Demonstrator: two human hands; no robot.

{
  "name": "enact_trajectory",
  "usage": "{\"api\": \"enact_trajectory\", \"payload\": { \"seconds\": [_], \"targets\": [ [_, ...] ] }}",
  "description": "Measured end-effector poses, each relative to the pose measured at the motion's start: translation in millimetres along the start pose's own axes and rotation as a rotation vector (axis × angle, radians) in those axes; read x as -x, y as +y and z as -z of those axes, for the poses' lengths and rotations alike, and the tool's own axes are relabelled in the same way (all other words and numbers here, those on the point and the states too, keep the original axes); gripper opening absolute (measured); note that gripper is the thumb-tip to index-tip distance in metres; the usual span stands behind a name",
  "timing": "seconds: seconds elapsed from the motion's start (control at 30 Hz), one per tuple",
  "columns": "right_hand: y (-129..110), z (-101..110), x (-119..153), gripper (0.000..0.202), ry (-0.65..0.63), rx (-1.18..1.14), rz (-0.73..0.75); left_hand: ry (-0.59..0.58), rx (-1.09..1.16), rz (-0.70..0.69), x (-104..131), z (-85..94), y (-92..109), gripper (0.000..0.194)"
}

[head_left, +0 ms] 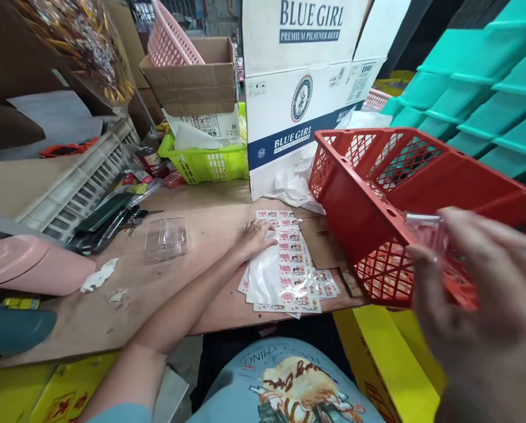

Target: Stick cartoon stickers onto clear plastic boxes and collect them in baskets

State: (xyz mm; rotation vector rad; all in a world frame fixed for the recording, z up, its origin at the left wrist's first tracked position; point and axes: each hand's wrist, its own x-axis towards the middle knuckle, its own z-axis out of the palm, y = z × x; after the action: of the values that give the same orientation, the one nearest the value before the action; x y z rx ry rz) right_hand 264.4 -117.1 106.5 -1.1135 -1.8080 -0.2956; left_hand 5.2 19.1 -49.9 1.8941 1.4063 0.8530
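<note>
The right hand (pixel 487 294) pinched a clear box (pixel 425 232) at the red crate (pixel 355 200); the left hand (pixel 255 238) lay loosely open on a sheet (pixel 263 279) — partly bare, stickers (pixel 297 258) remaining.

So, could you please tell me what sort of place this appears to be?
Probably a small packing or labelling workshop: what look like sticker sheets lie on a worktable, with a red plastic crate beside them and stacked teal bins behind it.
</note>
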Motion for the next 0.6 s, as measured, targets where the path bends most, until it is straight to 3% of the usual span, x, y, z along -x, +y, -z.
{"api": "enact_trajectory", "payload": {
  "seconds": [0.1, 0.2, 0.3, 0.37, 0.47, 0.53, 0.6],
  "targets": [
    [-13, -48, 9, 0.055, -0.236, -0.151, 0.046, 0.042, 0.094, 0.007, 10, 10.2, 1, 0.012],
    [5, -112, 15, 0.065, -0.373, -0.193, -0.169, 0.064, 0.252, 0.055, 29, 21.5, 7, 0.022],
    [25, -160, 16, 0.061, -0.507, -0.336, -0.321, 0.082, 0.69, 0.221, 48, 27.5, 14, 0.034],
    [25, -174, 14, 0.052, -0.424, -0.325, -0.275, 0.144, 0.936, 0.314, 56, 28.0, 18, 0.035],
    [11, -180, 13, 0.029, -0.309, -0.23, -0.053, 0.232, 1.001, 0.313, 64, 25.7, 24, 0.024],
    [0, -183, 14, 0.017, -0.366, -0.27, 0.061, 0.239, 1.0, 0.291, 66, 23.4, 28, 0.022],
    [-7, -190, 18, 0.018, -0.422, -0.349, 0.079, 0.238, 0.985, 0.279, 68, 20.6, 31, 0.024]
  ]
}}
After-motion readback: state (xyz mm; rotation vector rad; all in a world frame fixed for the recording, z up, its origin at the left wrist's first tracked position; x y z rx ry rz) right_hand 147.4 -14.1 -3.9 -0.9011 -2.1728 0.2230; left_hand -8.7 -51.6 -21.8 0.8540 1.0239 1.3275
